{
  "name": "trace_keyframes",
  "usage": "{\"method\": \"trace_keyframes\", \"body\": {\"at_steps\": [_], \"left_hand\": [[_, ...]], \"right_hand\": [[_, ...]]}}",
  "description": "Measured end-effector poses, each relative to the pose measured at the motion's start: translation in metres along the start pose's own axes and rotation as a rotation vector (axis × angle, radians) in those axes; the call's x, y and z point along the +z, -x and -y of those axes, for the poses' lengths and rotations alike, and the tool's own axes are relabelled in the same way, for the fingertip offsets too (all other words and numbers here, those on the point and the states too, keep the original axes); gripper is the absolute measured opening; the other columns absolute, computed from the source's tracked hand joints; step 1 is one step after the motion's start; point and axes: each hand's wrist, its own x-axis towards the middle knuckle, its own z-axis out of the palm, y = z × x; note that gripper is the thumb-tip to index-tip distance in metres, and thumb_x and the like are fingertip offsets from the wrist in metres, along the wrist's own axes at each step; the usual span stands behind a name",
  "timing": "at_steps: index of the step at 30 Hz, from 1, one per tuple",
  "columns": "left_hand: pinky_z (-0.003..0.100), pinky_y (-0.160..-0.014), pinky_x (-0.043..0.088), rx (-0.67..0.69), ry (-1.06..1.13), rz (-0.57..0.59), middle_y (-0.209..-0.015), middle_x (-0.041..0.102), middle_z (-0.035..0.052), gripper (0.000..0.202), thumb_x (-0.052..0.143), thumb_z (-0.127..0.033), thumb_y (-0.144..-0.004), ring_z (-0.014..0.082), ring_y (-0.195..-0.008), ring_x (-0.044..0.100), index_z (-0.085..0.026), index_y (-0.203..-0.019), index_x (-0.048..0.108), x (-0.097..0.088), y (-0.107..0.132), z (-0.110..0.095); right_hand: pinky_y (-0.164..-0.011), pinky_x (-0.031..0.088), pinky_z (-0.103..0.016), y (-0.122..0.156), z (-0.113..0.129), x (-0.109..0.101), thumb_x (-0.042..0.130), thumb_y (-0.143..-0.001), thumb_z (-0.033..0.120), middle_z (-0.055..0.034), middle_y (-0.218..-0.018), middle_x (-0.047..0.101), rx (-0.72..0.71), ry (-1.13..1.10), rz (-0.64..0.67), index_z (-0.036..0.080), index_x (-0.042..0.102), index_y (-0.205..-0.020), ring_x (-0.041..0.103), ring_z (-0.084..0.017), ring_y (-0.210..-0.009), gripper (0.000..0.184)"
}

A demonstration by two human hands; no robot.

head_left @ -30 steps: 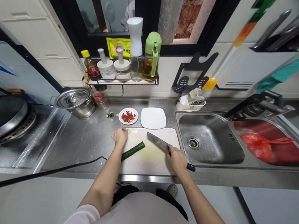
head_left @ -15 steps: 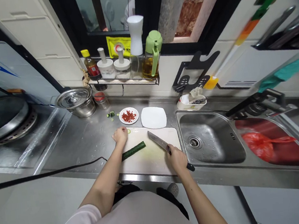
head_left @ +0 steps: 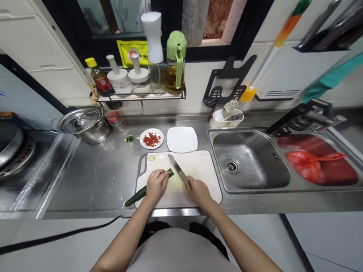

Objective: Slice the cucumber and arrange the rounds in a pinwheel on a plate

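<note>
The long dark green cucumber strip [head_left: 136,196] lay slanted on the white plastic cutting board [head_left: 200,164], its left end poking off the edge. The left hand [head_left: 156,184] pressed it down with curled fingers. Just right of them, the right hand [head_left: 197,191] gripped the steel kitchen knife [head_left: 178,168], blade at the strip's far-right tip.
</note>
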Motion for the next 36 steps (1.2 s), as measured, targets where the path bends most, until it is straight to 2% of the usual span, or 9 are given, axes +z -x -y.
{"method": "trace_keyframes", "body": {"at_steps": [4,13,36], "left_hand": [[0.033,-0.087,0.051,0.057,-0.038,0.032,-0.109,0.067,0.0064,0.027,0.050,-0.025,-0.094,0.0183,-0.100,0.060,-0.026,-0.112,0.070,0.006,-0.002,0.003],[0.032,-0.088,0.052,0.088,-0.092,0.069,-0.110,0.068,0.0046,0.031,0.054,-0.022,-0.092,0.0180,-0.099,0.060,-0.030,-0.119,0.068,0.009,-0.001,0.006],[0.034,-0.090,0.052,0.084,-0.075,0.061,-0.110,0.069,0.0050,0.028,0.051,-0.024,-0.094,0.0184,-0.100,0.059,-0.026,-0.115,0.069,0.010,-0.001,0.006]], "right_hand": [[-0.069,0.037,-0.027,0.002,0.011,0.003,0.031,-0.099,0.024,-0.0104,-0.094,0.070,-0.026,0.005,0.012,0.017,0.053,-0.118,0.066,-0.022,-0.087,0.030],[-0.069,0.039,-0.027,0.004,0.017,0.005,0.030,-0.099,0.022,-0.0106,-0.092,0.069,-0.010,0.018,0.032,0.017,0.053,-0.112,0.066,-0.022,-0.087,0.027],[-0.071,0.043,-0.029,0.002,0.021,0.006,0.032,-0.097,0.019,-0.0125,-0.094,0.069,-0.016,0.032,0.060,0.016,0.053,-0.113,0.066,-0.023,-0.089,0.027]]}}
